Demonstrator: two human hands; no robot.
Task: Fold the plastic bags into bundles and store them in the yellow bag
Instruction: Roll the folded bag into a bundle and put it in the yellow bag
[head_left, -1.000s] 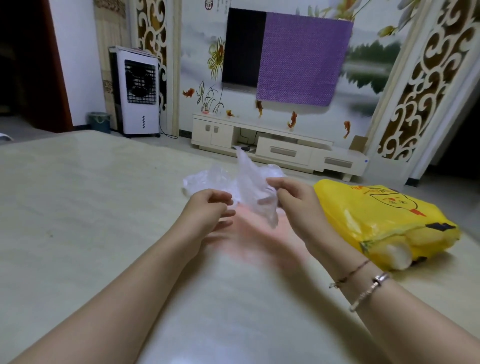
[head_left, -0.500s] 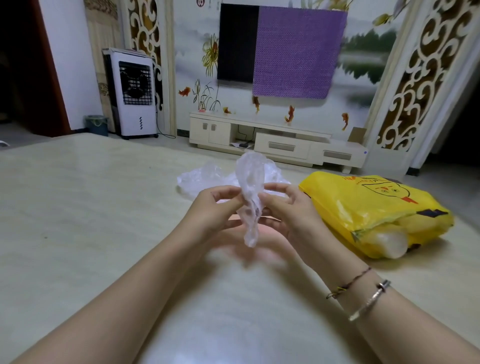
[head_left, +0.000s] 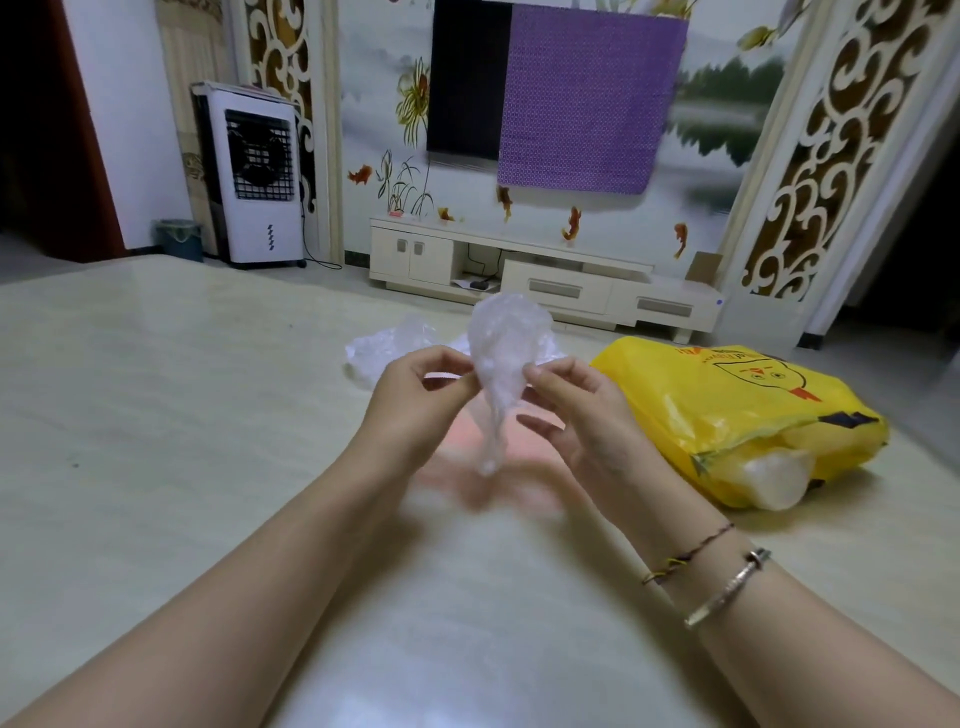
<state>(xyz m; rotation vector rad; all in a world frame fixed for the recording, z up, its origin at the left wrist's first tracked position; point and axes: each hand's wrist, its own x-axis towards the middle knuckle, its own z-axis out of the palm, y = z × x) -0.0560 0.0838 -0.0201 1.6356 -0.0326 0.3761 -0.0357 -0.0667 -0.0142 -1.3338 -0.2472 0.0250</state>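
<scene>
A clear plastic bag (head_left: 501, 358) hangs upright above the table, puffed at the top and twisted to a thin tail below. My left hand (head_left: 415, 400) pinches its left side at the neck, and my right hand (head_left: 576, 410) pinches its right side. Behind them a loose pile of clear bags (head_left: 389, 348) lies on the table. The yellow bag (head_left: 743, 415) lies on its side at the right, its mouth towards me, with a pale bundle (head_left: 774, 475) showing inside.
The pale marble table (head_left: 182, 441) spreads wide to the left and in front of me. Beyond its far edge stand a white TV cabinet (head_left: 545, 275), a white air cooler (head_left: 254, 176) and a small bin (head_left: 179, 239).
The bag has been gathered from a loose sheet into a puffed bulb with a twisted tail, and both hands have lifted it and closed in on its neck.
</scene>
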